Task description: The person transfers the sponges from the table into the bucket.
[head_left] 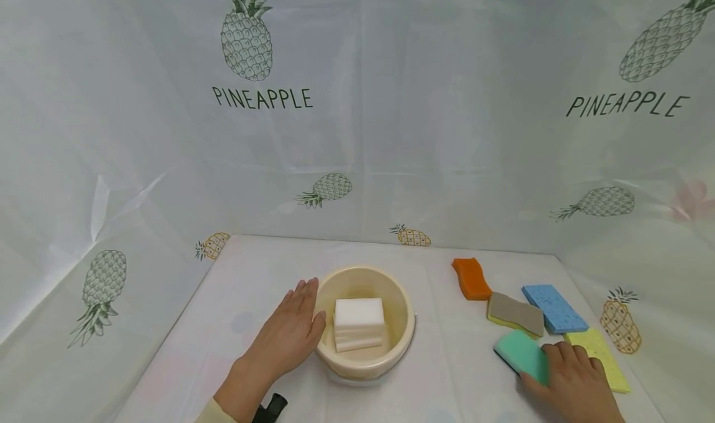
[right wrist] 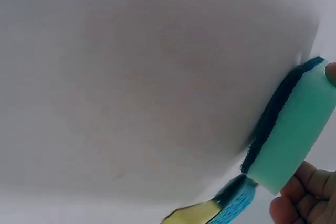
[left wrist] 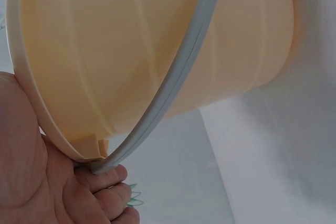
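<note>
A cream bucket (head_left: pixel 398 314) stands upright at the middle of the table, with a stack of white sponge blocks (head_left: pixel 359 314) inside. My left hand (head_left: pixel 293 333) rests flat against the left side of its rim, fingers straight; the left wrist view shows it by the hinge of the grey handle (left wrist: pixel 178 72). On the right, my right hand (head_left: pixel 578 376) pinches a green sponge (head_left: pixel 523 355) between thumb and fingers. That sponge (right wrist: pixel 294 124) has a dark scouring layer, turned toward the table in the right wrist view.
Beyond the right hand lie an orange sponge (head_left: pixel 472 279), a grey and yellow sponge (head_left: pixel 515 314), a blue sponge (head_left: pixel 555 308) and a yellow sponge (head_left: pixel 600 358). A black object (head_left: pixel 272 407) sits near the left forearm. Pineapple-print sheeting (head_left: pixel 436 131) surrounds the white table (head_left: pixel 447 361).
</note>
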Tool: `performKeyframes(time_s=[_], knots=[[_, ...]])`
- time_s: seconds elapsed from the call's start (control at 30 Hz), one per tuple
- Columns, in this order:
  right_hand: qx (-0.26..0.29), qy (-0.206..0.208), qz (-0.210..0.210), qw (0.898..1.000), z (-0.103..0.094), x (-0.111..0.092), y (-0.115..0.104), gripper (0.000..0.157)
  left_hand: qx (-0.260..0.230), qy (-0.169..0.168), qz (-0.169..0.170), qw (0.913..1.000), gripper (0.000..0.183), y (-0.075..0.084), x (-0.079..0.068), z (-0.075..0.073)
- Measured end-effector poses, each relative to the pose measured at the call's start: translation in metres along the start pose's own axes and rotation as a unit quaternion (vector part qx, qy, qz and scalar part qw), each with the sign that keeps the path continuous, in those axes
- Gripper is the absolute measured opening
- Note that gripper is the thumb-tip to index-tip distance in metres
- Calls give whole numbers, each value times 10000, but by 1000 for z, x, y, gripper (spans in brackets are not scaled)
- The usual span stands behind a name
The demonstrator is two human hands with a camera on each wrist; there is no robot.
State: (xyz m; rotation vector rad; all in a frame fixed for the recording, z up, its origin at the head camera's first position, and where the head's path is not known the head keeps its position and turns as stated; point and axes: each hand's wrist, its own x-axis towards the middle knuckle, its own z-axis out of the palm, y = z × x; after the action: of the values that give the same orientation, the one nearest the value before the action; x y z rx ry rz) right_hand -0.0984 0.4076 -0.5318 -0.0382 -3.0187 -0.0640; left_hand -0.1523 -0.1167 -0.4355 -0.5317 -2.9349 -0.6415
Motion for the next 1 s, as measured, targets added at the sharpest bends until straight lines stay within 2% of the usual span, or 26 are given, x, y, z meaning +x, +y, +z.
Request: performKeyframes(time_s=[0.3,0.53,1.0], knots=[[119,502,-584,9970,-2,12,-26,81,-47,-23,-58,10000,64,-1,0,1],[168,1166,-1114,9868,4,23,-37,81,-9,15,-47,10000,64,-2,0,3],[42,1516,-1731,9732,-2,54,-68,78,63,3,-46,10000,64,-1,2,0]])
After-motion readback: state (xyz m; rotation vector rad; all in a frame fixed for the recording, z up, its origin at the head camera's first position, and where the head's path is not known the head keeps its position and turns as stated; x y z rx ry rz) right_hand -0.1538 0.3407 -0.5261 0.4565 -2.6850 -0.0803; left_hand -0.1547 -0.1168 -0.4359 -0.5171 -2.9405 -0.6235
